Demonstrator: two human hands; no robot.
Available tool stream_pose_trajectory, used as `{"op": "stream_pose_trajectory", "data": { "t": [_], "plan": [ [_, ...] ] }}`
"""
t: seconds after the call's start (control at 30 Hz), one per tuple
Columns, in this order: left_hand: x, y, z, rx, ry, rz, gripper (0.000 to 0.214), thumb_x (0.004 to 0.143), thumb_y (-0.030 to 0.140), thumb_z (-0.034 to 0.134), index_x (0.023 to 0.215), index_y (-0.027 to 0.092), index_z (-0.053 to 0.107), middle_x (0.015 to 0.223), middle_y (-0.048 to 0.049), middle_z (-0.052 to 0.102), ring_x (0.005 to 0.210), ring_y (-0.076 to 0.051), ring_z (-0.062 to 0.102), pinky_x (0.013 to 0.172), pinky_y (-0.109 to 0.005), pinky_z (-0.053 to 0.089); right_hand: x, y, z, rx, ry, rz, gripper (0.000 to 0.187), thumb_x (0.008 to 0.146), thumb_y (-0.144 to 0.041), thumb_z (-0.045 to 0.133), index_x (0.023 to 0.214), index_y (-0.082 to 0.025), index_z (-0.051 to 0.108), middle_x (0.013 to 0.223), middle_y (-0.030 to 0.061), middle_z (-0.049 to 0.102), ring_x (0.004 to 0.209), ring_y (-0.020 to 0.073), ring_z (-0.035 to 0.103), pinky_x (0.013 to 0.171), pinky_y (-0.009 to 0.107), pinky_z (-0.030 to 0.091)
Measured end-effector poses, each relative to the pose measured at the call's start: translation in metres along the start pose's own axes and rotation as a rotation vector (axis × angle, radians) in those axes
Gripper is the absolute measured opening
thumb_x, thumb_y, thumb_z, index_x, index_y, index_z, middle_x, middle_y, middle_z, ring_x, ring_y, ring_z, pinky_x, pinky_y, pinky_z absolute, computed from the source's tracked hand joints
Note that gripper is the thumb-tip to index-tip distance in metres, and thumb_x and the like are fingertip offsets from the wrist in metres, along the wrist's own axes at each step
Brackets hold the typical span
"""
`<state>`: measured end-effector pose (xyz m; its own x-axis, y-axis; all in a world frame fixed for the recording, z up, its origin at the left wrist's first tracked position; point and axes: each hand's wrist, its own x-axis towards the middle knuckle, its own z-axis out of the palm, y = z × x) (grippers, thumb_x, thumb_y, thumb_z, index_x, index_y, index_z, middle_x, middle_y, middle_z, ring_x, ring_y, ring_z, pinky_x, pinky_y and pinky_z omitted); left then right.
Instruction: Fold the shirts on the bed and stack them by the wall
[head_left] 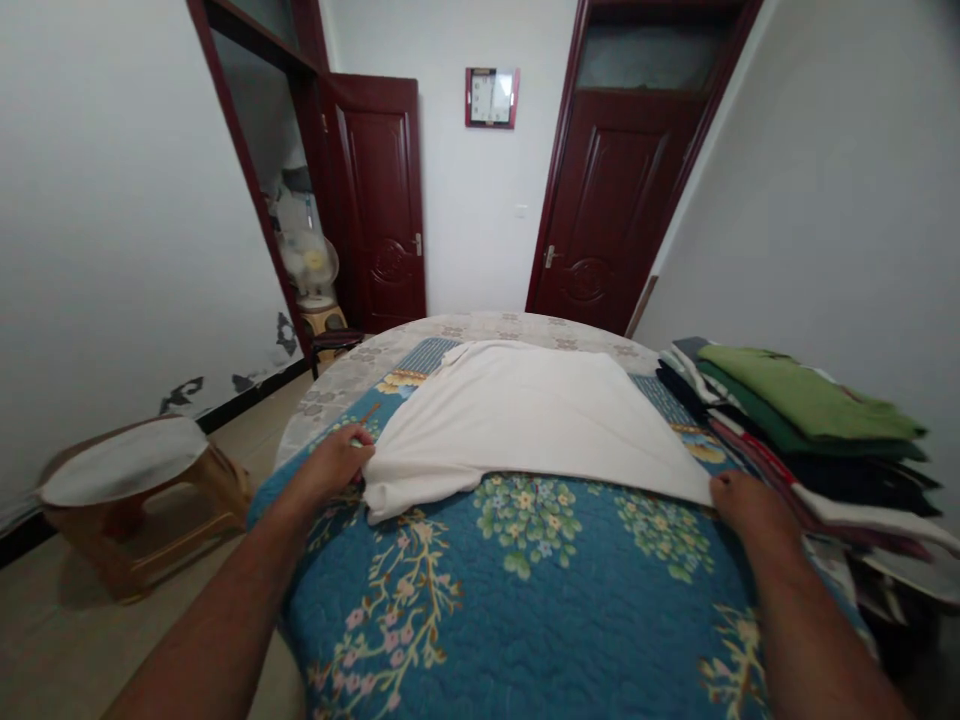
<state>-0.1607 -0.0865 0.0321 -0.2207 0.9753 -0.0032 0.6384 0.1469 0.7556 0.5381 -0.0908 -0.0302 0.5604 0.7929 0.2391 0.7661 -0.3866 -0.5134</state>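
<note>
A white garment (525,410), its exact kind not clear, lies spread over a blue floral quilted cover (570,620) on a round table. My left hand (341,462) pinches its near left edge, where the cloth bunches into folds. On the other side, my right hand (750,505) is closed on the near right corner. Between the two hands the near edge runs fairly straight on the right and sags into creases on the left.
Folded clothes (802,400) are stacked to the right, a green one on top. A patterned tablecloth (495,325) shows along the table's far rim. To the left stands a stool (142,470); a fan (309,262) is by the open door (379,190).
</note>
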Motion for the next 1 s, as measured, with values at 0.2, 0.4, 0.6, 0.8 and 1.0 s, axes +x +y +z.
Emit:
{"op": "stream_pose_trajectory", "data": {
  "t": [0.2,0.4,0.6,0.8,1.0],
  "plan": [
    [0.015,-0.017,0.008,0.150,-0.056,0.024,0.026,0.080,0.046,0.061,0.091,0.022,0.063,0.063,-0.0008,0.066,0.060,-0.022,0.064,0.056,-0.028,0.041,-0.019,-0.024,-0.009,-0.378,-0.131,0.030,0.039,0.092,-0.037,0.050,0.109,-0.019,0.080,0.109,0.0233,0.076,0.103,0.0405,0.073,0.090,0.055,0.055],
    [-0.020,0.000,-0.001,0.309,-0.066,0.116,0.048,0.088,0.064,0.055,0.109,0.022,0.063,0.093,-0.0058,0.075,0.083,-0.026,0.071,0.069,-0.032,0.048,-0.022,-0.039,-0.007,-0.447,0.050,-0.207,0.043,0.097,-0.033,0.046,0.118,-0.010,0.076,0.111,0.0253,0.074,0.102,0.0379,0.071,0.088,0.048,0.055],
    [-0.078,0.017,0.003,0.318,-0.247,0.285,0.053,0.083,0.057,0.073,0.125,0.025,0.064,0.115,-0.0067,0.078,0.104,-0.030,0.073,0.089,-0.037,0.053,-0.034,-0.067,0.015,-0.145,-0.023,-0.735,0.032,0.096,-0.032,0.051,0.112,-0.016,0.074,0.095,0.0126,0.074,0.095,0.0286,0.068,0.095,0.041,0.052],
    [-0.088,0.015,0.008,0.354,-0.296,0.552,0.048,0.092,0.048,0.070,0.136,0.029,0.067,0.137,-0.0083,0.070,0.126,-0.030,0.064,0.109,-0.043,0.048,-0.049,-0.079,0.026,-0.062,-0.173,-0.818,0.032,0.095,-0.037,0.057,0.111,-0.016,0.074,0.097,0.0122,0.074,0.096,0.0285,0.067,0.094,0.042,0.051],
    [-0.081,0.002,0.011,0.406,-0.264,0.736,0.026,0.101,0.037,0.056,0.110,0.025,0.077,0.118,-0.0116,0.075,0.113,-0.028,0.066,0.102,-0.040,0.050,-0.048,-0.075,0.016,0.022,-0.277,-0.829,0.036,0.093,-0.040,0.061,0.116,-0.016,0.075,0.104,0.0120,0.075,0.100,0.0278,0.067,0.095,0.040,0.052]
  ]
}}
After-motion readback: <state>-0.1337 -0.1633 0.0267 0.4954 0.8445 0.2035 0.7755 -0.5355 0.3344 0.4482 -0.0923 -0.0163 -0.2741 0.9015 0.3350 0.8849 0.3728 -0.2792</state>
